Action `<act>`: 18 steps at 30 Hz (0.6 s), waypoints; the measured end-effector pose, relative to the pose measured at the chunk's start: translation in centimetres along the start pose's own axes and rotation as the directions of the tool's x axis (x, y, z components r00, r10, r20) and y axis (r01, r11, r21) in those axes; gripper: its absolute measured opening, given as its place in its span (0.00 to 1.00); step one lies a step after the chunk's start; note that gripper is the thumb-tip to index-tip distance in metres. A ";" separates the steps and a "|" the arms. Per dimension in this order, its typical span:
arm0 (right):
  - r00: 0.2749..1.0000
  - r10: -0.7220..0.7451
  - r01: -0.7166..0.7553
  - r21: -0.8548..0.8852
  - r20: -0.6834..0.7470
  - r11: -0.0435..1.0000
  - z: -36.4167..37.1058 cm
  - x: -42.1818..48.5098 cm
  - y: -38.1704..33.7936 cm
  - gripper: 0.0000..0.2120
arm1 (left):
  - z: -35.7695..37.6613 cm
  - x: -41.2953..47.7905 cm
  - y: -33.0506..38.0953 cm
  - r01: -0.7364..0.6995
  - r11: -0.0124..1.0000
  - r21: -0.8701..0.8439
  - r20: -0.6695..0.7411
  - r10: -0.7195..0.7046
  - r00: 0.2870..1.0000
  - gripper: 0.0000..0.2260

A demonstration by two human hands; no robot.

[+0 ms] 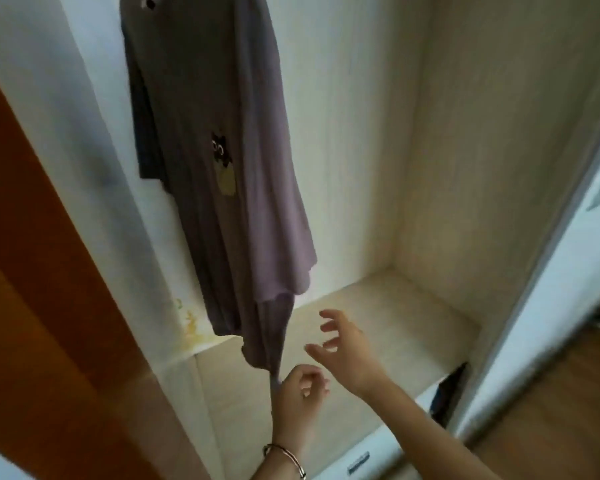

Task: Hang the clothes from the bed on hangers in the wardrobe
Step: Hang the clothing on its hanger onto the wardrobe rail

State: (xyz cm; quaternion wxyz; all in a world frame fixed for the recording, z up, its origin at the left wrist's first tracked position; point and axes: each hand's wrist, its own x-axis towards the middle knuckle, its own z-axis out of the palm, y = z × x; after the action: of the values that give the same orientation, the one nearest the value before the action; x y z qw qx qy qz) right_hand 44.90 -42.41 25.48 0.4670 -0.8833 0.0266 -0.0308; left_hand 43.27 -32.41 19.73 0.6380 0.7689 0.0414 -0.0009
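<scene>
A long mauve garment (222,140) with a small owl patch hangs inside the wardrobe (465,168), its top out of frame. A darker garment (144,133) hangs behind it on the left. My left hand (297,393), with a bangle at the wrist, pinches the lowest corner of the mauve garment's hem and holds it taut. My right hand (347,348) hovers just right of the hem, fingers spread, holding nothing. No hanger or rail shows in this view.
The wardrobe's pale wooden shelf (413,323) lies below the garments. An orange-brown door (32,271) stands at the left. A sliding door frame (541,306) runs down the right. A drawer handle (359,460) sits under the shelf front.
</scene>
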 end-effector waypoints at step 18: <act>0.054 0.996 -0.928 0.364 -0.065 0.074 24.0 -56.9 7.9 0.08 | -16.9 -17.3 -22.1 -0.454 0.469 0.757 0.612 -0.752 0.244 0.08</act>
State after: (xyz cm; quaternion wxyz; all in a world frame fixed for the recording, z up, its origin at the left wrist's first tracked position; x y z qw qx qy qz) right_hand -10.10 -22.81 3.79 0.4512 -0.5584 0.6786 0.1551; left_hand 23.76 -12.87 2.14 0.0289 0.7823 -0.2657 -0.5627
